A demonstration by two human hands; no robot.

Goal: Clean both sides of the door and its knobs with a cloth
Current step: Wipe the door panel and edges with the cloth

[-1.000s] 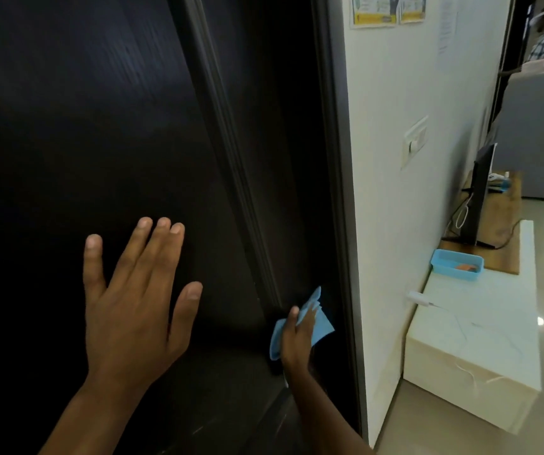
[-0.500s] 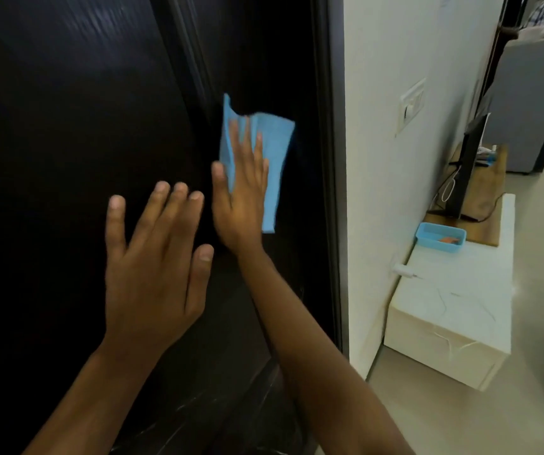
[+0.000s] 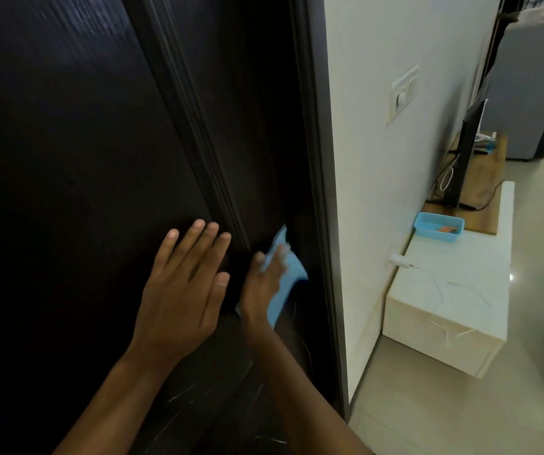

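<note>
1. Head view: the door (image 3: 67,159) fills the left and middle of the frame, a dark wood-grain panel with a raised moulding running steeply from upper middle down toward the hands. The person's left hand (image 3: 182,287) lies flat on the door face just left of that moulding, fingers straight and slightly spread, holding nothing.
2. Head view: the right hand (image 3: 264,287) presses the cloth (image 3: 285,277) against the narrow dark strip between the moulding and the door frame (image 3: 316,192). Its fingers look extended over the blue fabric, though they are blurred; the thumb points up on the cloth's left edge.
3. Head view: the cloth sits low on that strip, its long axis near vertical and in line with the strip. The unwiped length lies mostly above the hand, so the next stroke probably runs upward along the moulding. The right hand is nearer the frame; the left braces the panel.
4. Head view: no knob is visible. To the right stand a white wall (image 3: 379,126) and a pale cabinet (image 3: 454,290).
</note>
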